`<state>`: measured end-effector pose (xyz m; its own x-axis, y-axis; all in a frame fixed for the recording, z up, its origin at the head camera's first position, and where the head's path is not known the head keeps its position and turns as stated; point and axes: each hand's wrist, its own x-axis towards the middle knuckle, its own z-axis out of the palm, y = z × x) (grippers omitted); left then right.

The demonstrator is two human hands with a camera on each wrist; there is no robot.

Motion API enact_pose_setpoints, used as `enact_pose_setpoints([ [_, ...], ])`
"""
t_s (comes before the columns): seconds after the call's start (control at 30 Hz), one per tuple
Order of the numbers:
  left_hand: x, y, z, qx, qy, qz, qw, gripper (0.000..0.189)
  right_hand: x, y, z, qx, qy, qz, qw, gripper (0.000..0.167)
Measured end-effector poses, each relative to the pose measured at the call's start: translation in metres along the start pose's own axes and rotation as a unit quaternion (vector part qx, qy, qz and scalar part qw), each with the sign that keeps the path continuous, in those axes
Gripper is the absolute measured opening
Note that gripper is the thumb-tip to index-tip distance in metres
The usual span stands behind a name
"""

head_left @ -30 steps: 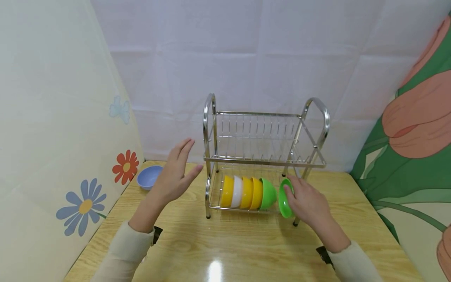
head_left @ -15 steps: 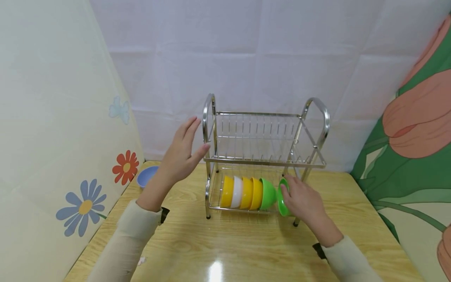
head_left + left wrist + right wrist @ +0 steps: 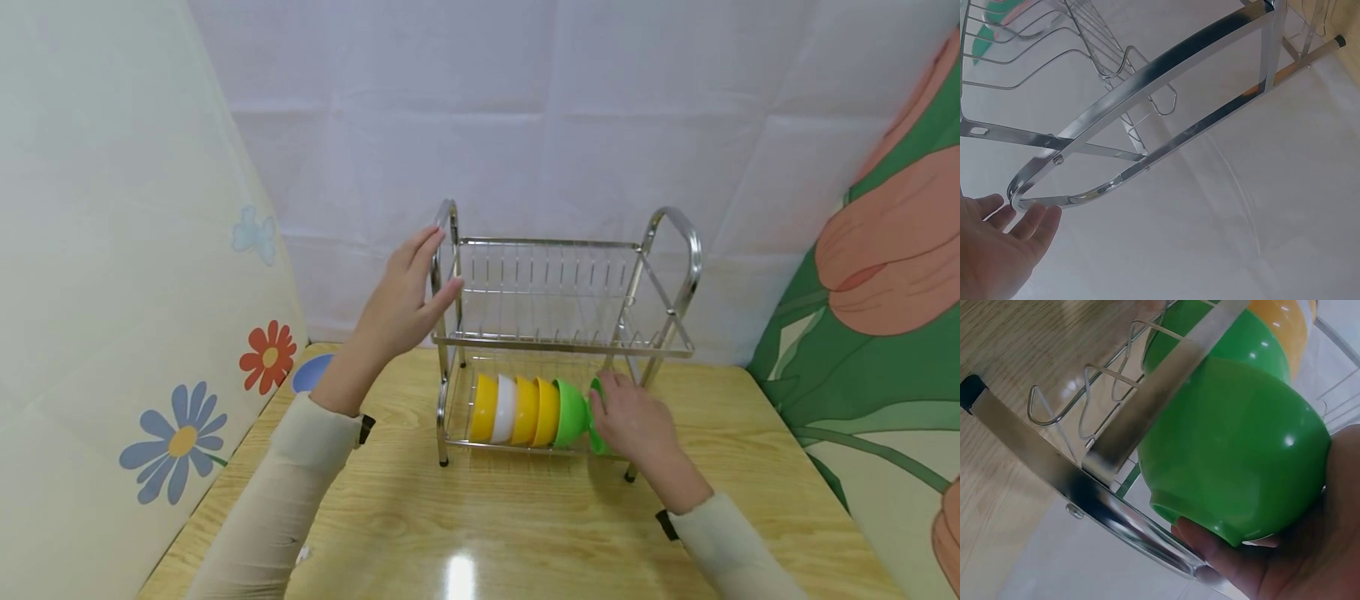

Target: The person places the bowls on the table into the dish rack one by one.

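Observation:
My right hand (image 3: 637, 421) holds a green bowl (image 3: 1235, 444) on its side at the right end of the lower tier of a chrome dish rack (image 3: 562, 343). In the right wrist view the thumb lies at the bowl's foot. A second green bowl (image 3: 572, 412) stands on edge just left of it, its back towards the held one. Farther left in the row are a white bowl (image 3: 504, 408) and several yellow bowls (image 3: 483, 408). My left hand (image 3: 401, 308), fingers extended, is right at the rack's left handle (image 3: 1085, 122), thumb spread apart.
A blue bowl (image 3: 309, 372) sits at the table's back left corner, partly hidden by the left forearm. The upper tier (image 3: 547, 292) spans above the bowls. Printed cloth hangs on both sides, with a white sheet (image 3: 495, 158) behind.
My right hand has moved the green bowl leftward, closer to the row on the lower tier. My left hand has risen and moved right to the rack's left handle.

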<state>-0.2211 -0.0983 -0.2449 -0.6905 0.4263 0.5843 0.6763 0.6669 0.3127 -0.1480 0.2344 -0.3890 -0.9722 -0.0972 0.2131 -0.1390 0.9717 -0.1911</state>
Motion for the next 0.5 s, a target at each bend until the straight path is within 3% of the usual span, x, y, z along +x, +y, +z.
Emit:
enact_pose_setpoints([
  [0.5, 0.029, -0.003, 0.004, 0.038, -0.017, -0.026, 0.9988, 0.075, 0.009, -0.002, 0.012, -0.004, -0.016, 0.011, 0.9998, 0.049],
])
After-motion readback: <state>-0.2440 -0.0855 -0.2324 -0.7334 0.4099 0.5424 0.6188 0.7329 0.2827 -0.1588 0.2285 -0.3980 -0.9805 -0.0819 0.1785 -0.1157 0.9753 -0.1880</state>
